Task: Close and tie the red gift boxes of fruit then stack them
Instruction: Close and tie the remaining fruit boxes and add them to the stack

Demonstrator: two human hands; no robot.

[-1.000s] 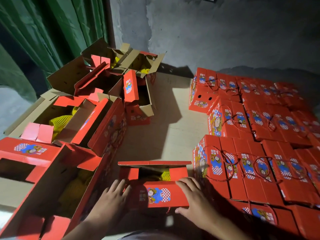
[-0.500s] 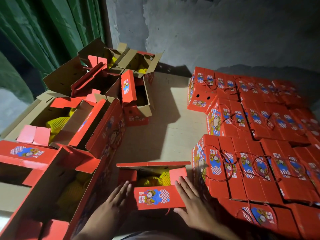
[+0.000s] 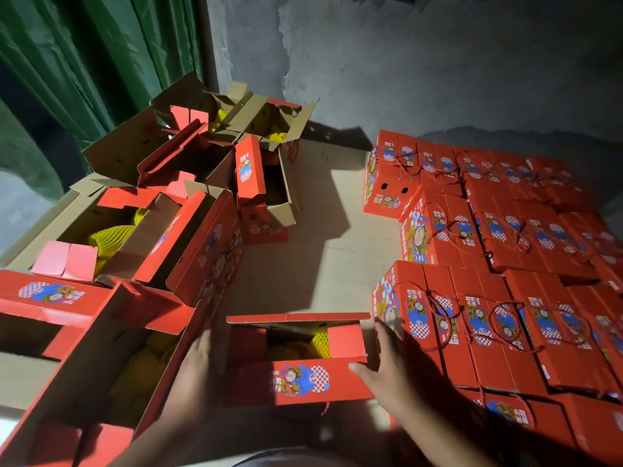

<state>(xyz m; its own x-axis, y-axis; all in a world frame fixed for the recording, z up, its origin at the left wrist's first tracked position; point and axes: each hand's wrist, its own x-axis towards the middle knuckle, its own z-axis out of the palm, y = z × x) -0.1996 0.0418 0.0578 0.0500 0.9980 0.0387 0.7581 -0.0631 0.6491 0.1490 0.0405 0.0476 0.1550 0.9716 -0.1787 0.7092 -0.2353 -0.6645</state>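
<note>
A red gift box (image 3: 303, 382) stands open in front of me, its near flap showing a cartoon label and its far flap raised. Yellow netted fruit (image 3: 320, 340) shows inside. My left hand (image 3: 194, 369) lies flat against the box's left side with straight fingers. My right hand (image 3: 387, 372) is at the box's right end, fingers extended along the side and thumb on the near flap's corner. Closed, rope-tied red boxes (image 3: 472, 318) stand packed in rows to the right.
Several open red boxes (image 3: 161, 237) with raised flaps and yellow fruit crowd the left side. A large open box (image 3: 111, 365) sits right beside my left hand. Flat cardboard (image 3: 323, 237) covers the floor between the groups. A green curtain and grey wall stand behind.
Both hands slid from the near flap out to the box's two sides. The near flap now stands lower and the fruit inside shows more.
</note>
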